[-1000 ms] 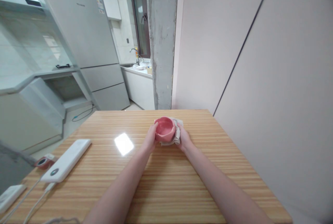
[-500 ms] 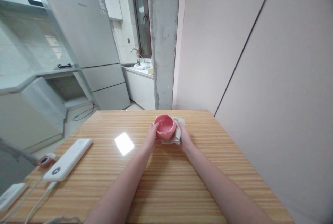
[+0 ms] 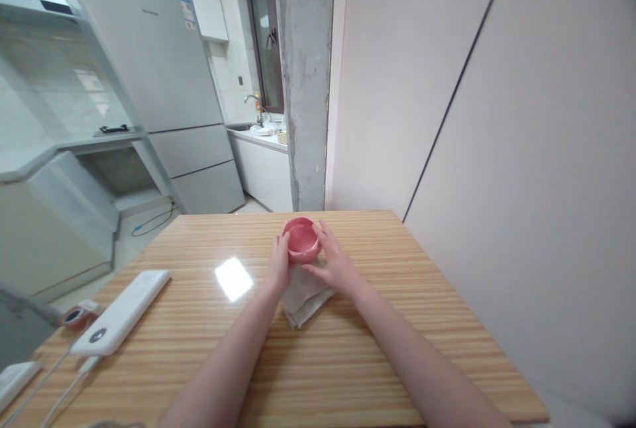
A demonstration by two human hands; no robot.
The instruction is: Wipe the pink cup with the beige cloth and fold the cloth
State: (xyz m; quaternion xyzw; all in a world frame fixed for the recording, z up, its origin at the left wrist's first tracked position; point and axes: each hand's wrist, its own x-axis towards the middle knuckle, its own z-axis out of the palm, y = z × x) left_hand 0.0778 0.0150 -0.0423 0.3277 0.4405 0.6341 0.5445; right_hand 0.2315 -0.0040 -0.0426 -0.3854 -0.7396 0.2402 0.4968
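A glossy pink bowl [image 3: 302, 240] is tipped so its hollow inside faces me, near the far side of the wooden table. My left hand [image 3: 279, 262] grips its left side, thumb at the rim. My right hand [image 3: 336, 264] cups the right side, fingertips at the rim and thumb by the lower front. Below the bowl, a folded greyish-beige cloth [image 3: 304, 295] lies on the table, partly covered by my right hand. The bowl's underside is hidden.
On the table's left are a white power bank [image 3: 122, 312] with a cable, a small red device [image 3: 78, 317] and another white block [image 3: 17, 378]. A wall [image 3: 472, 150] runs along the right. Beyond the table stand a concrete pillar [image 3: 307, 97] and a fridge [image 3: 144, 50].
My right hand has let go of the cloth and moved onto the bowl's right side. The cloth now lies flatter and nearer to me. The view has shifted slightly.
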